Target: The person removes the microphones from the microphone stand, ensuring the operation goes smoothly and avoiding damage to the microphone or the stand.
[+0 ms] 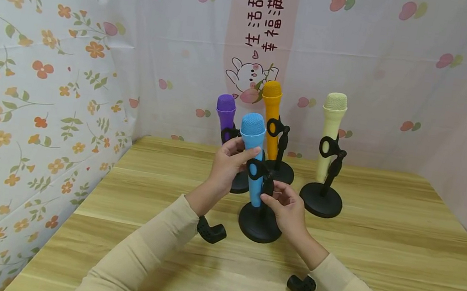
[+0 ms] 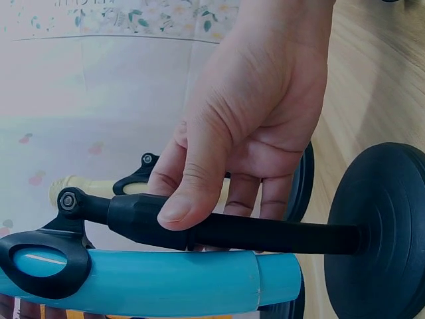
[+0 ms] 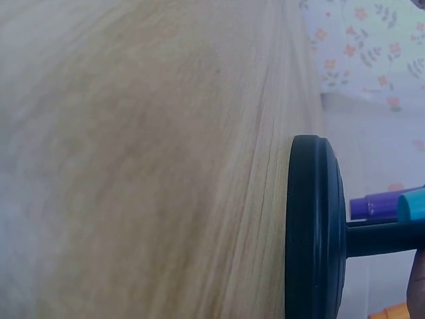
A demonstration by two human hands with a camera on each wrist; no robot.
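Note:
My left hand (image 1: 227, 164) grips the upper body of a light blue microphone (image 1: 253, 127), the thumb lying across its front. The microphone sits tilted in the ring clip of a black round-based stand (image 1: 259, 227). My right hand (image 1: 290, 213) pinches the stand's stem below the clip joint. In the left wrist view, the right thumb presses along the black stem (image 2: 285, 236), with the blue microphone (image 2: 172, 282) lying beside it. Left fingertips show behind the microphone at that view's lower edge. The right wrist view shows the round base (image 3: 312, 232) close over the wooden surface.
Behind stand a purple microphone (image 1: 226, 109), an orange one (image 1: 272, 103) and, to the right, a cream one (image 1: 333, 115), each in a black stand. Black bent pieces (image 1: 212, 233) show beside both sleeves. Patterned cloth (image 1: 176, 46) hangs at the wooden table's (image 1: 382, 238) back.

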